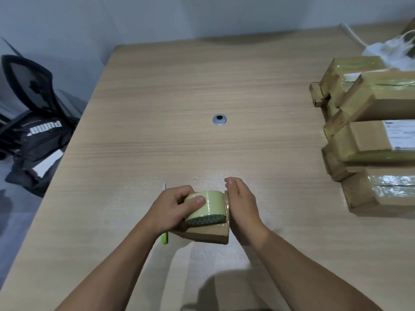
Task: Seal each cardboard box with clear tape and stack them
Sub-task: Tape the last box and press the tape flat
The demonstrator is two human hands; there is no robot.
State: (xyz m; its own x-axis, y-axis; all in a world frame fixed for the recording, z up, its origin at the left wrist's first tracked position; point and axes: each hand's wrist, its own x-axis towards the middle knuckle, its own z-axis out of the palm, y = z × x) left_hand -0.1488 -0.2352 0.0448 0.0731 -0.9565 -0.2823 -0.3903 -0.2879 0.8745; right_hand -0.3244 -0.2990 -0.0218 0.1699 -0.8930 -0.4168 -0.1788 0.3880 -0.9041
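View from the head camera over a pale wood-grain worktop (157, 86); places are given from the round metal grommet (219, 119) set in its middle.

Box (208, 235): a small brown cardboard box, lying on the worktop nearer the person than the grommet and almost in line with it.

Tape (206, 206): a wide, pale yellow-green roll, resting on top of the box. A glossy strip runs from it over the box's right edge.

Left hand (173, 207): grips the roll, thumb laid across its outer face and fingers curled round its far side.

Right hand (241, 205): lies against the right side of the box and roll, fingers lightly bent. Its thumb is hidden, so whether it pinches anything cannot be told.

Green tool (165, 239): a slim item with a white tip, lying on the worktop mostly under the left hand.

Stack (370, 142): taped cardboard boxes piled at the worktop's edge, well to the right of the grommet. One carries a white printed label (402, 135); its text is too small to read.

Bag (42, 135): black, off the worktop far to the left of the grommet, lying on a black mesh chair (24, 84). It bears the word "PUMA" in white, seen upside down.
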